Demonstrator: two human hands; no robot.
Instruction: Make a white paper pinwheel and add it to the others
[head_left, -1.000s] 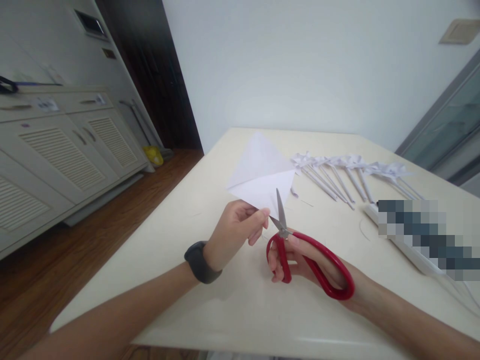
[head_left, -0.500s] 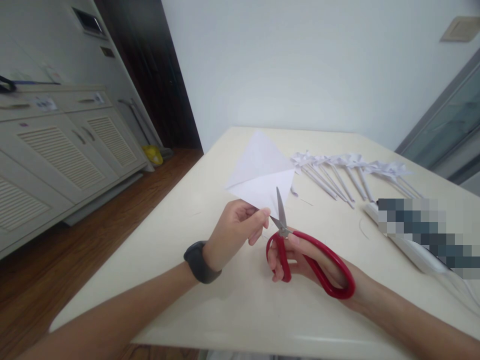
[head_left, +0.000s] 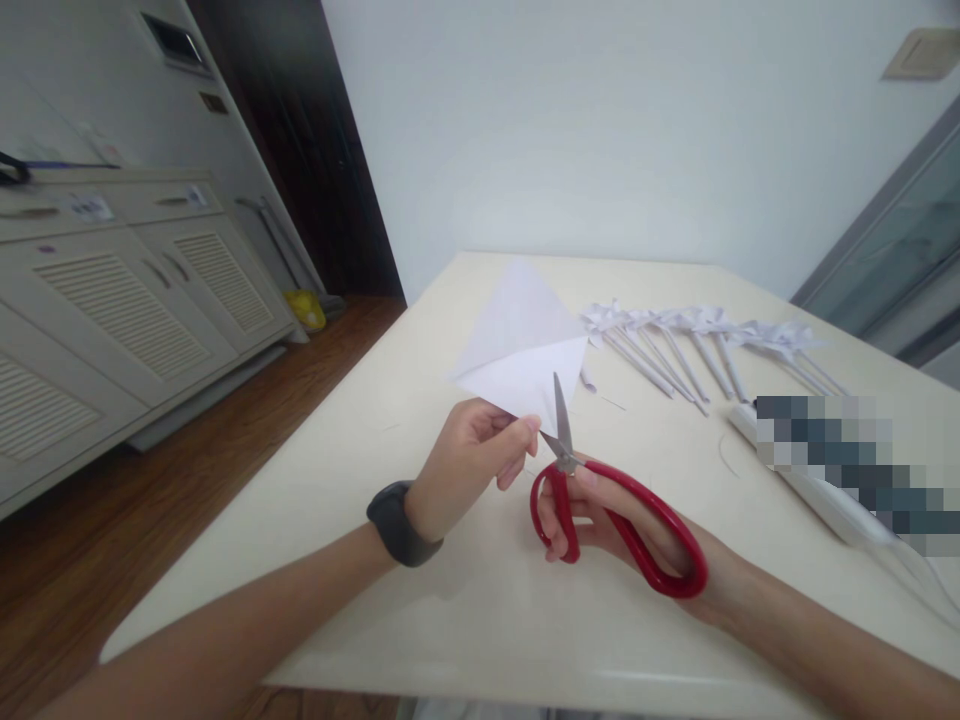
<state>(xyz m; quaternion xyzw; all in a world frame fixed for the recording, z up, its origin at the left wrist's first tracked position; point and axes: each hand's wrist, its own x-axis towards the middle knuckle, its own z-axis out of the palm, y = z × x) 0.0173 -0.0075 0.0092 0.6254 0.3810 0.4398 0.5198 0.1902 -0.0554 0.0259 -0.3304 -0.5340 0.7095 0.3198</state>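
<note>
My left hand [head_left: 487, 440], with a dark band at the wrist, pinches the near corner of a square sheet of white paper [head_left: 517, 330]. A crease line runs across the sheet, which is turned cornerwise and held over the table. In my right hand [head_left: 592, 510] is a pair of red-handled scissors [head_left: 564, 455], its fingers through the loops. The blades are spread apart at the paper's near corner, close beside my left fingertips. Whether the lower blade touches the paper I cannot tell.
Several white paper pinwheel-like pieces on rolled paper sticks [head_left: 705, 345] lie in a row at the back right. A white device [head_left: 817, 490], partly blurred out, rests on the right with a cord. The white table [head_left: 360, 480] meets the wall; a cabinet [head_left: 135, 270] stands left.
Almost nothing differs. The scissors handles have shifted very slightly left; the paper and my left hand stay in place.
</note>
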